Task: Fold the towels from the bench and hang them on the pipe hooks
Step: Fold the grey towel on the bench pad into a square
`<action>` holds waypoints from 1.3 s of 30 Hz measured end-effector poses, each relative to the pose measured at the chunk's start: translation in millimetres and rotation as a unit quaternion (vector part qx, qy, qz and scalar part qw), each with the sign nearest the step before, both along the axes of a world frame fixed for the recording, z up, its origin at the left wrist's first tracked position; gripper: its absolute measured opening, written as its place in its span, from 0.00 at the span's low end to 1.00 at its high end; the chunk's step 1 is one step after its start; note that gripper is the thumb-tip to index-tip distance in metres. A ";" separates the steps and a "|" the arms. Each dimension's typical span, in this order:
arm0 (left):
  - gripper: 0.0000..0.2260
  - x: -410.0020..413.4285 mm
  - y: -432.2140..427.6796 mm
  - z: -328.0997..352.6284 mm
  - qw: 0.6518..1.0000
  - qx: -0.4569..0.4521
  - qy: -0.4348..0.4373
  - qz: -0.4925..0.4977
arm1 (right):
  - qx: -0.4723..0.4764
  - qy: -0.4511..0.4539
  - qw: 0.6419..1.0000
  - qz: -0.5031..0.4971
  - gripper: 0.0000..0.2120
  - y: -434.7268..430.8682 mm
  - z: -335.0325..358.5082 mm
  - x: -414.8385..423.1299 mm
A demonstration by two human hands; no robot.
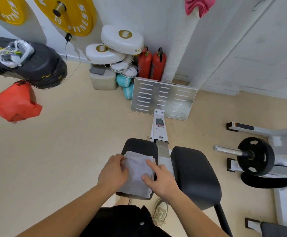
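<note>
**Grey towel (137, 175) on the pad (139, 145)**

The folded grey towel lies on the black pad, low in the middle. The left hand (113, 171) grips its left edge. The right hand (159, 179) presses it with straight fingers. A pink towel (199, 6) hangs on the pipe (178, 48), upper right.

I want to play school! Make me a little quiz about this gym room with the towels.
1. True or false: the folded grey cloth towel lies on the floor.
2. Pick one: what hangs high up on the white wrapped pipe? A) a pink cloth towel B) a black shoe C) a blue bag
3. Fill the gap: ___ red metal fire extinguishers stand in the corner by the pipe.

Key
1. False. It lies on the black padded bench seat, with the left hand and the right hand on it.
2. A
3. Two
</note>
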State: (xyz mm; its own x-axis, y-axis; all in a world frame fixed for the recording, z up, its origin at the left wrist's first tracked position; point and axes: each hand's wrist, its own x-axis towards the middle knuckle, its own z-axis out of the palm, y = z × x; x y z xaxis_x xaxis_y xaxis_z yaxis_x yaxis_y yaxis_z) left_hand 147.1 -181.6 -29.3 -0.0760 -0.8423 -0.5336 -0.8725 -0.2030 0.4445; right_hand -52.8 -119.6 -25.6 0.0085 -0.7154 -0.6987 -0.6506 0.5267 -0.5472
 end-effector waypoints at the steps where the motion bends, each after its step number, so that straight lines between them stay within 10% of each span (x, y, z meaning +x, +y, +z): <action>1: 0.09 8.7 1.1 -2.8 1.000 0.010 -0.002 -0.008 | 0.003 0.023 0.999 0.033 0.30 -1.1 -1.1 1.8; 29: 0.07 32.2 -65.1 -36.0 0.980 0.020 0.098 -0.171 | 0.013 0.126 0.984 0.128 0.41 -11.1 -16.2 8.0; 39: 0.04 41.1 -85.4 -32.9 0.936 0.258 0.229 0.062 | 0.021 0.111 0.985 0.130 0.41 -11.5 -23.8 -0.7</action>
State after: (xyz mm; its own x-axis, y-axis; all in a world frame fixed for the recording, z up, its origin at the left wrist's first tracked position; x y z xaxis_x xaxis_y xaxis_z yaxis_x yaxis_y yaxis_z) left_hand 188.1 -267.0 -62.2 -0.3143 -0.4981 -0.8082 -0.5698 -0.5819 0.5803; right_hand -53.6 -131.1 -49.3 0.0320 -0.6788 -0.7336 -0.8676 0.3456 -0.3575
